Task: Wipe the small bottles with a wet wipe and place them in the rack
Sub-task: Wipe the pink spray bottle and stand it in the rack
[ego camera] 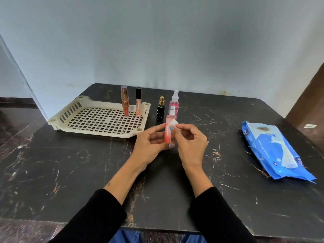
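Head view: left hand [150, 144] is gripping a pink bottle [168, 132]; right hand [190, 141] is pinching a wet wipe [173, 122] against it beside the rack [98, 120].

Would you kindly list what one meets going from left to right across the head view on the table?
Cream rack → rose-gold tube → black-capped tube → black perfume bottle → pink spray bottle → blue wipe pack. The held bottle overlaps, so it is omitted.

Soft, even daylight; faint sheen on the tabletop [228, 120]; wide-angle bending at the edges; slightly soft focus throughout.
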